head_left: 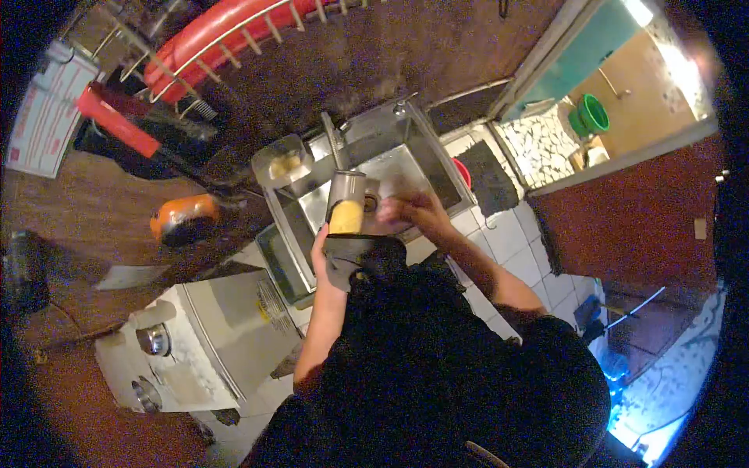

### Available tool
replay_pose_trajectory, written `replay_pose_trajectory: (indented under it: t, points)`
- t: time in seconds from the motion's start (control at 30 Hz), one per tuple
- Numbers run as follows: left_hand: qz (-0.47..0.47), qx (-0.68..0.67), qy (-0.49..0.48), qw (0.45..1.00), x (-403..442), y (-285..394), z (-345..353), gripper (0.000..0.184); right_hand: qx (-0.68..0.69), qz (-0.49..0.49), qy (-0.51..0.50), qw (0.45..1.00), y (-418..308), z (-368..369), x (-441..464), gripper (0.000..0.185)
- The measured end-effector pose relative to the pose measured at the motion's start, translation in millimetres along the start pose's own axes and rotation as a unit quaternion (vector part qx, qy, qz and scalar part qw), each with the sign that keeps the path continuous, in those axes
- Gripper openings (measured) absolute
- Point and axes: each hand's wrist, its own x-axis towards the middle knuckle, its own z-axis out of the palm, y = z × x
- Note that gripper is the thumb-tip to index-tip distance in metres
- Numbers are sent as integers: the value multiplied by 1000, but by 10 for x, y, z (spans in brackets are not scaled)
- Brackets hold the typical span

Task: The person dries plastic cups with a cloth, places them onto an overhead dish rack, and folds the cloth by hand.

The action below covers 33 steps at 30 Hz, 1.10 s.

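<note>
My left hand point(321, 253) is wrapped round a clear cylindrical jar point(348, 187) with a black end, held over the near side of the steel sink point(394, 160). Something yellow point(346, 218) shows in its lower part; I cannot make out whether it is food or a sponge. Just right of the jar is my right hand point(402, 213), smeared by motion, so its fingers and anything in them are unclear. The tap point(331, 139) rises beyond the jar. A clear tub point(283, 162) with yellowish pieces stands at the sink's left corner.
A wire rack point(234, 51) holding red items hangs above the sink. On the left are a red-handled pan point(121, 121), an orange and black object point(186, 218) and a white cabinet point(218, 320). A green bucket point(591, 115) stands through the doorway at right.
</note>
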Motion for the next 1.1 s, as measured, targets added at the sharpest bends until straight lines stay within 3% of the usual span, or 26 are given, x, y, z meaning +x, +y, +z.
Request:
replay_pose_trajectory:
  t: [0.07, 0.13, 0.17, 0.2, 0.23, 0.27, 0.3, 0.33, 0.4, 0.47, 0.5, 0.53, 0.57, 0.63, 0.7, 0.73, 0.77, 0.8, 0.87, 0.9, 0.93, 0.97, 1.0, 1.07, 1.1]
  points:
    - [-4, -67, -5, 998, -1, -7, -76, 45, 148, 20, 50, 987, 94, -92, 106, 35]
    - [-16, -97, -40, 994, 52, -10, -228, 47, 133, 62, 56, 988, 158, -42, 196, 42]
    - [-19, -98, -56, 993, 60, -17, -280, 45, -131, -77, 153, 977, 295, 68, 263, 46]
    - [-22, -99, -71, 992, 46, -12, -293, 43, -379, -211, 235, 870, 291, 181, 282, 50]
    - [-17, -100, -70, 992, 30, -7, -308, 43, -378, -214, 230, 871, 271, 230, 257, 50]
    - [-10, -97, -68, 993, 21, -16, -315, 43, -189, -156, 120, 962, 244, 252, 221, 55]
    - [-3, -94, -67, 993, 15, -34, -310, 44, 9, -87, 2, 996, 115, 289, 185, 60]
    - [-1, -95, -66, 993, -18, -43, -226, 44, 9, -86, -2, 996, -43, 365, 168, 60]
    - [-25, -70, -19, 997, -94, -68, -93, 45, 132, -11, 33, 991, -261, 586, 160, 59]
    - [-35, 98, 68, 992, -214, -94, -30, 48, 138, -15, 35, 990, 29, 660, 286, 58]
    - [-21, 91, 55, 994, -292, -88, 56, 48, 11, -110, 136, 985, 179, 720, 308, 51]
    - [-8, 84, 43, 996, -374, -90, 118, 48, -116, -200, 232, 945, 301, 773, 335, 43]
    - [-5, 83, 40, 996, -440, -79, 201, 48, 142, -7, 261, 955, 386, 770, 461, 37]
    - [63, 92, 47, 993, -593, -90, 297, 51, 138, -8, 260, 956, 548, 722, 530, 46]
    - [67, 113, 80, 988, -395, -316, -232, 53, 136, -4, 259, 956, 569, 702, 513, 56]
    - [70, 139, 111, 982, -426, -293, -138, 55, 233, -15, 168, 958, 455, 714, 479, 60]
    - [47, 159, 57, 985, -545, -279, -61, 56, 323, -26, 72, 943, 356, 709, 471, 64]
    - [49, 156, 56, 985, -565, -332, -52, 56, 320, -25, 71, 944, 397, 681, 481, 64]
    - [-72, 45, -51, 995, -633, -433, -63, 60, 457, 48, -35, 887, 568, 612, 506, 63]
    - [11, 171, -158, 972, -664, -408, 8, 65, 457, 48, -37, 888, 541, 585, 488, 63]
    - [12, 171, -156, 973, -692, -448, 144, 65, 458, 22, -71, 886, 459, 578, 441, 66]
    - [74, 360, -86, 926, -700, -539, 314, 67, 461, -3, -106, 881, 384, 584, 391, 73]
    - [137, 531, -13, 836, -649, -570, 429, 68, 460, -3, -110, 881, 236, 549, 391, 73]
    - [163, 554, -59, 814, -364, -500, 241, 67, 358, 44, -168, 917, -141, 497, 359, 71]
    - [190, 578, -110, 786, -293, -436, 244, 67, 327, 14, -125, 937, -358, 530, 342, 58]
